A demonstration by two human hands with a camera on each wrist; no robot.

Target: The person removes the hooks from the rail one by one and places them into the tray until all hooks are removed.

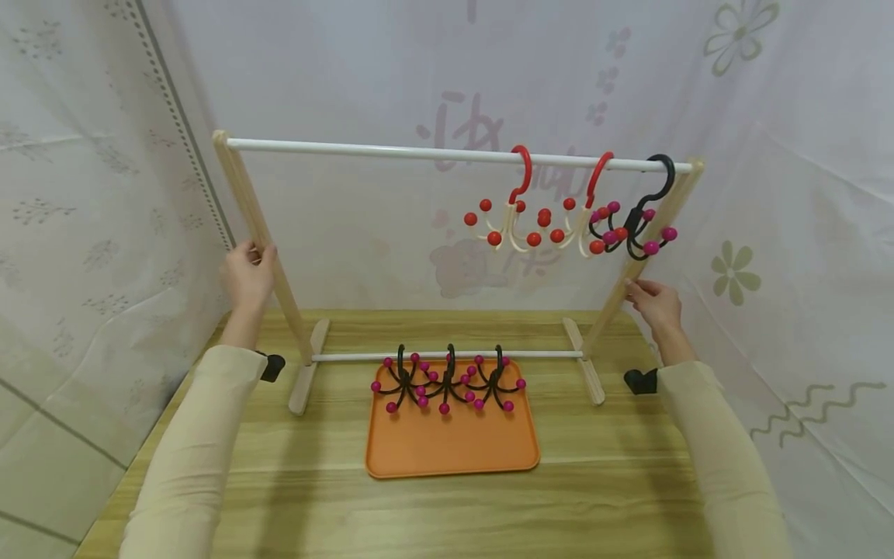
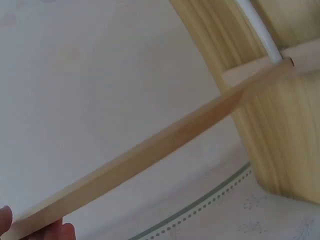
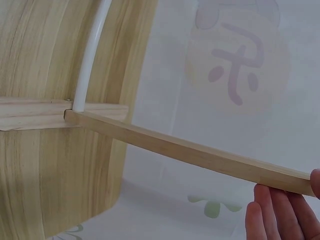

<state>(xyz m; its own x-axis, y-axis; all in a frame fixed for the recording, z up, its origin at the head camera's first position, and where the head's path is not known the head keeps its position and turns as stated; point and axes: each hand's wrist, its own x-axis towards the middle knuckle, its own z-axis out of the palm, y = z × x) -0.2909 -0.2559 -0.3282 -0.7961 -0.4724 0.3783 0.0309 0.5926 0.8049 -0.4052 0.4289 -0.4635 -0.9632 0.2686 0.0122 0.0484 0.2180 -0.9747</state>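
A wooden garment rack stands on the table, with a white top rod (image 1: 349, 149). My left hand (image 1: 247, 278) grips its left post (image 1: 244, 194) around mid-height; in the left wrist view only fingertips (image 2: 52, 231) show at the wood. On the other side, my right hand (image 1: 656, 307) holds the right post (image 1: 610, 310) between thumb and fingers. Toward the rod's right end hang two cream multi-arm hangers with red hooks and red balls, a left one (image 1: 526, 171) and a right one (image 1: 599, 177), plus a black hanger (image 1: 633, 221) with magenta balls.
An orange tray (image 1: 454, 450) lies between the rack's feet. Three black hangers with magenta balls, left (image 1: 405, 378), middle (image 1: 448, 379) and right (image 1: 494, 379), lie side by side along its far edge. The rack's lower rod (image 1: 342, 357) crosses near them. Printed curtains surround the table.
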